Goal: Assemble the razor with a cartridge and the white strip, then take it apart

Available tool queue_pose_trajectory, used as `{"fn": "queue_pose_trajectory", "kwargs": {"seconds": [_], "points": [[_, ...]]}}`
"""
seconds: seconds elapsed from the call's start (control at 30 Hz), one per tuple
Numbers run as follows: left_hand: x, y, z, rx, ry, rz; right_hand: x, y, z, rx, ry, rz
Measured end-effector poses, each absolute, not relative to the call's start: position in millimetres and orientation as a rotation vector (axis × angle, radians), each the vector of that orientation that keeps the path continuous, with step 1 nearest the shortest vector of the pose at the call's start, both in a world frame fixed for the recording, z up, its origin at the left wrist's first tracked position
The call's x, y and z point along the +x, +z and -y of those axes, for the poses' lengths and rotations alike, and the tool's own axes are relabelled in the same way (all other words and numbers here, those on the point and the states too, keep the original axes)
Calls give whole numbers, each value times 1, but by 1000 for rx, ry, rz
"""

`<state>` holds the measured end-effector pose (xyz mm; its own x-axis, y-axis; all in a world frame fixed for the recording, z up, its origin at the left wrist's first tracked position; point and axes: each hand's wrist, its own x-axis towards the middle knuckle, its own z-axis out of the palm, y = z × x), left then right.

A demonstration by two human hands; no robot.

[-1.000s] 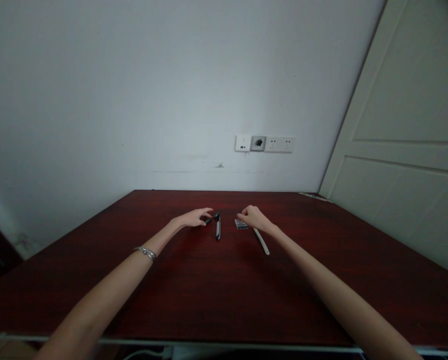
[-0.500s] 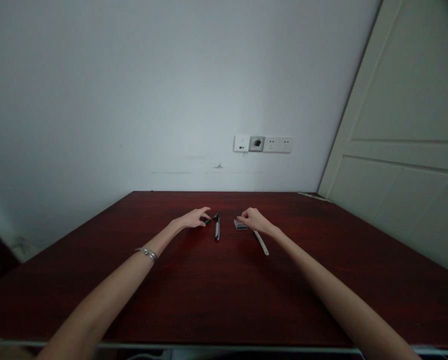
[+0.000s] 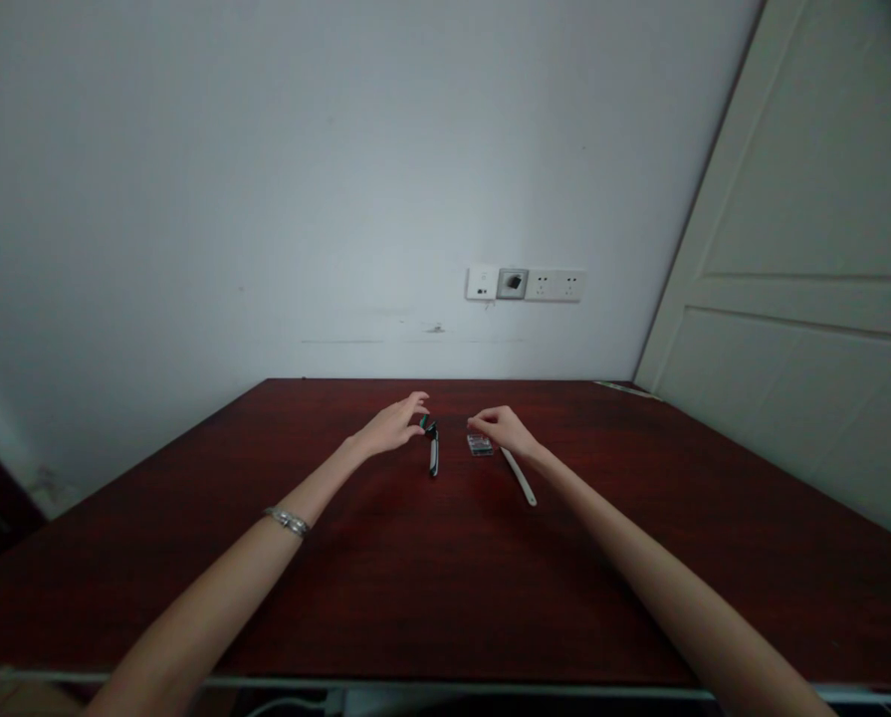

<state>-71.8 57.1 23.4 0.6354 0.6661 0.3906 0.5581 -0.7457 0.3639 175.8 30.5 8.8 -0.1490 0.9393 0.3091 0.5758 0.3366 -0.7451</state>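
My left hand (image 3: 394,425) is above the table left of centre. A small green piece (image 3: 424,422) sits between its thumb and a finger, while the other fingers stretch forward. Right beside these fingertips lies a razor (image 3: 434,456) with a grey and black handle, its dark head towards the wall. My right hand (image 3: 506,429) is closed in a pinch above a small clear plastic case (image 3: 481,447) with dark strips inside. Whatever the pinch holds is too small to make out. A slim white handle-like stick (image 3: 521,480) extends from under my right wrist towards me.
The dark red wooden table (image 3: 385,588) meets a white wall (image 3: 340,199) at the back. Sockets and switches (image 3: 526,285) are mounted low on that wall. A pale panelled door (image 3: 803,299) stands along the right side. A thin flat strip (image 3: 628,389) lies at the back right corner.
My left hand has moved slightly forward, and the green piece has moved up and right with it. My right fingertips have shifted up a little, uncovering more of the clear case.
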Motion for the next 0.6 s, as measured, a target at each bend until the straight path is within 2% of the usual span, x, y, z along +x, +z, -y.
{"fn": "queue_pose_trajectory", "kwargs": {"seconds": [0.4, 0.6], "points": [[-39, 34, -12, 2658, 844, -878, 158, 12, -10, -1039, 1247, 1573], [-38, 29, -10, 2689, 835, -861, 153, 9, -7, -1025, 1255, 1587]]}}
